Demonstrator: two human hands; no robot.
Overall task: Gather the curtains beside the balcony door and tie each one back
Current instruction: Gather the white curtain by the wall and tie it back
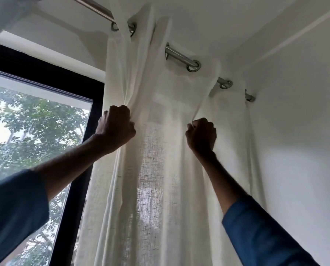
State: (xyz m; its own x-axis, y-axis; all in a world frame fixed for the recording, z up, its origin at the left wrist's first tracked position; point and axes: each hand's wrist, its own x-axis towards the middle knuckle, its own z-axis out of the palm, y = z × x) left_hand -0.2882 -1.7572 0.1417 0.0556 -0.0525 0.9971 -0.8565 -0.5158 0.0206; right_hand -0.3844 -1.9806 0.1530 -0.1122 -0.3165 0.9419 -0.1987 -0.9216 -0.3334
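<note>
blue sleeves (pixel 262 233) reach upward; left hand (pixel 116 127) and right hand (pixel 201 134) each close in a fist on folds of the white curtain (pixel 160 160) below the rod (pixel 181 57)

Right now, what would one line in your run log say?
step: gathering | left hand: fist shut on curtain edge by window | right hand: fist shut on curtain fold | tie-back: not yet

Both forearms are bare. The left sleeve (pixel 12 212) is dark teal-blue cloth, pushed up. The right sleeve (pixel 262 237) is brighter blue, cuffed.
</note>
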